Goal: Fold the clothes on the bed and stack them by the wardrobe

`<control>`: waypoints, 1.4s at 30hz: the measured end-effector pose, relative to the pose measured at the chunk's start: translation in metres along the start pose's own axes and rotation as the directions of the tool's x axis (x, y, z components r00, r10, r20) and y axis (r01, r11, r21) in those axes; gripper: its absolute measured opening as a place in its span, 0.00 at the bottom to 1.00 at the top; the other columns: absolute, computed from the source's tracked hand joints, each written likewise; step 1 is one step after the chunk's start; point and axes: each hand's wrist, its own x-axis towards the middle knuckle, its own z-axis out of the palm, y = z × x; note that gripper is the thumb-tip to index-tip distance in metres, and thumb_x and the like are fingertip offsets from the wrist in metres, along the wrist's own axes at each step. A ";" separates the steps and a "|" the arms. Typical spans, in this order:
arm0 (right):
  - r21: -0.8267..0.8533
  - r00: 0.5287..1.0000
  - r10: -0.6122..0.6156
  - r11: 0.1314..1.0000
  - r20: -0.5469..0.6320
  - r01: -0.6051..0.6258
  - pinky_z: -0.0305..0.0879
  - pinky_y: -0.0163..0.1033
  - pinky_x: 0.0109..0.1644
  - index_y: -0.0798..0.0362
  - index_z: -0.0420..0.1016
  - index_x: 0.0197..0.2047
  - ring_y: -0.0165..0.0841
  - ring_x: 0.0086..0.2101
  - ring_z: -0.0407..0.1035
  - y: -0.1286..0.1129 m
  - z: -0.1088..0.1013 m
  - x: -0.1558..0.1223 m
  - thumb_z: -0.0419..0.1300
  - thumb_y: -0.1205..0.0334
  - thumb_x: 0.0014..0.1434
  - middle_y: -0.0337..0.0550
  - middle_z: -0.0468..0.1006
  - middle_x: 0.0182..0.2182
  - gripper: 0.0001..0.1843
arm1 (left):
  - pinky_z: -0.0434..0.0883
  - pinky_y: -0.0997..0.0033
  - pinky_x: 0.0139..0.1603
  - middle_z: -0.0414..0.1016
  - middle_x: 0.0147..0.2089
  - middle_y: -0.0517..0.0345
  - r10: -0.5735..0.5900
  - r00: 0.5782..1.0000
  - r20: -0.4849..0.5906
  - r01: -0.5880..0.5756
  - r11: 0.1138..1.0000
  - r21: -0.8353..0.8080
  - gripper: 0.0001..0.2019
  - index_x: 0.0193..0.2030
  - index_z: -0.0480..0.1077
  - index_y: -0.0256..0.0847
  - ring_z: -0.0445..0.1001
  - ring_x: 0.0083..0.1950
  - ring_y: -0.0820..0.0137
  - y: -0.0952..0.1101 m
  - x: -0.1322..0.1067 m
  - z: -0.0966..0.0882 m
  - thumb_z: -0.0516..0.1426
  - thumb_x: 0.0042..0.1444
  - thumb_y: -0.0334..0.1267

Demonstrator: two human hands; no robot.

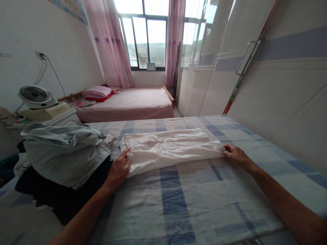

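A white garment, folded into a long strip, lies crosswise on the blue-and-white checked bedsheet; its exact kind does not show. At its left end, my left hand grips the near edge, with the index finger on top of the cloth and the other fingers curled. My right hand pinches the right end between thumb and fingers. Wrinkles run along the fabric between the two hands. Just left of my left forearm sits a heap of clothes, with a grey-green garment on top of a black one.
Glossy wardrobe doors line the right side. Beyond the sheet stands a second bed with folded pink bedding. A small fan rests on a box at the left. Pink curtains frame the window.
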 end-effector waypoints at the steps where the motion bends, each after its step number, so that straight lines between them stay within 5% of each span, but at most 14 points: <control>1: -0.014 1.000 -0.002 1.000 0.022 0.002 0.65 0.37 0.32 0.50 0.74 0.29 0.36 0.30 0.73 0.004 0.001 0.003 0.54 0.59 0.43 0.40 0.80 0.29 0.10 | 0.68 0.71 0.34 0.73 0.38 0.52 0.003 1.000 0.020 -0.003 1.000 0.024 0.27 0.59 0.66 0.38 0.71 0.29 0.70 0.000 0.001 -0.001 0.49 0.50 0.40; 7: -0.061 0.998 0.004 0.998 0.070 0.000 0.64 0.37 0.32 0.51 0.76 0.32 0.38 0.31 0.73 -0.006 0.005 0.021 0.55 0.45 0.48 0.45 0.80 0.30 0.19 | 0.68 0.70 0.32 0.73 0.32 0.55 -0.028 0.999 0.037 0.031 0.996 -0.085 0.33 0.59 0.66 0.35 0.71 0.30 0.67 0.003 0.014 -0.004 0.52 0.50 0.55; 11: -0.061 0.976 -0.013 0.998 0.217 0.027 0.58 0.35 0.27 0.51 0.69 0.20 0.33 0.24 0.67 -0.023 0.006 0.031 0.55 0.47 0.47 0.39 0.73 0.20 0.16 | 0.67 0.73 0.28 0.74 0.34 0.54 -0.046 0.991 0.125 0.082 0.949 -0.304 0.33 0.57 0.68 0.34 0.71 0.29 0.70 0.006 0.021 -0.006 0.57 0.46 0.51; 13: 0.011 0.981 -0.030 1.000 0.192 0.028 0.57 0.34 0.25 0.51 0.67 0.20 0.31 0.22 0.64 -0.028 0.006 0.034 0.54 0.50 0.49 0.36 0.69 0.18 0.15 | 0.64 0.76 0.24 0.73 0.31 0.56 -0.052 0.987 0.153 0.105 0.924 -0.368 0.30 0.55 0.69 0.34 0.68 0.25 0.73 0.008 0.022 -0.008 0.56 0.47 0.48; 15: 0.161 0.994 -0.039 0.987 0.106 0.021 0.57 0.33 0.25 0.51 0.68 0.24 0.29 0.23 0.63 -0.031 0.006 0.036 0.54 0.50 0.50 0.36 0.70 0.20 0.14 | 0.62 0.76 0.22 0.73 0.29 0.58 -0.036 0.997 0.070 0.060 0.923 -0.380 0.27 0.55 0.70 0.36 0.65 0.23 0.74 0.008 0.025 -0.009 0.54 0.50 0.47; 18: 0.343 1.000 0.012 0.939 -0.016 -0.005 0.58 0.33 0.25 0.52 0.69 0.29 0.30 0.23 0.64 -0.033 0.011 0.040 0.53 0.47 0.52 0.38 0.73 0.23 0.16 | 0.68 0.74 0.31 0.75 0.41 0.54 0.061 0.981 -0.184 -0.112 0.953 -0.282 0.23 0.54 0.70 0.40 0.69 0.31 0.72 0.004 0.033 -0.007 0.51 0.54 0.44; 20: 0.338 0.997 0.062 0.940 -0.053 -0.040 0.59 0.34 0.25 0.52 0.70 0.30 0.31 0.24 0.65 -0.032 0.017 0.044 0.53 0.46 0.52 0.40 0.74 0.24 0.17 | 0.70 0.71 0.37 0.73 0.49 0.52 0.123 0.964 -0.235 -0.167 0.970 -0.179 0.21 0.53 0.70 0.41 0.71 0.35 0.70 -0.002 0.038 -0.004 0.51 0.54 0.43; 26: 0.294 0.992 0.121 0.950 -0.046 -0.102 0.66 0.39 0.35 0.55 0.73 0.41 0.36 0.31 0.71 -0.019 0.041 0.055 0.59 0.50 0.46 0.46 0.78 0.31 0.22 | 0.71 0.66 0.38 0.73 0.42 0.51 0.112 0.992 -0.056 -0.111 0.994 0.008 0.24 0.56 0.67 0.37 0.71 0.31 0.70 -0.013 0.038 0.004 0.52 0.54 0.46; 31: 0.214 0.980 0.009 0.976 -0.197 0.034 0.66 0.39 0.35 0.54 0.71 0.50 0.34 0.29 0.70 -0.011 0.049 0.058 0.55 0.52 0.50 0.44 0.77 0.33 0.25 | 0.69 0.61 0.50 0.71 0.47 0.48 0.245 0.969 -0.043 -0.238 0.963 0.123 0.21 0.54 0.68 0.38 0.71 0.47 0.62 -0.015 0.030 0.010 0.49 0.54 0.34; 35: -0.022 0.977 0.007 1.000 -0.213 -0.012 0.66 0.42 0.36 0.55 0.72 0.49 0.38 0.31 0.71 -0.011 0.049 0.056 0.53 0.58 0.52 0.47 0.78 0.33 0.22 | 0.68 0.59 0.53 0.70 0.50 0.48 0.290 0.955 -0.059 -0.271 0.936 0.224 0.20 0.53 0.68 0.41 0.71 0.51 0.60 -0.014 0.026 0.013 0.48 0.55 0.31; 39: -0.199 0.937 -0.190 0.971 -0.294 0.135 0.66 0.46 0.44 0.57 0.70 0.52 0.44 0.42 0.70 -0.033 0.040 0.047 0.50 0.59 0.57 0.54 0.75 0.44 0.22 | 0.63 0.57 0.60 0.66 0.58 0.44 0.407 0.910 -0.081 -0.352 0.861 0.366 0.19 0.56 0.67 0.37 0.65 0.59 0.57 0.002 0.021 0.008 0.48 0.58 0.33; 42: -0.276 0.868 -0.415 0.898 -0.275 0.342 0.61 0.49 0.54 0.53 0.65 0.58 0.45 0.54 0.63 -0.058 0.040 0.036 0.47 0.55 0.61 0.52 0.69 0.55 0.25 | 0.56 0.54 0.65 0.58 0.66 0.47 0.527 0.848 0.052 -0.503 0.772 0.387 0.22 0.62 0.61 0.38 0.53 0.68 0.57 0.013 0.015 0.010 0.47 0.62 0.38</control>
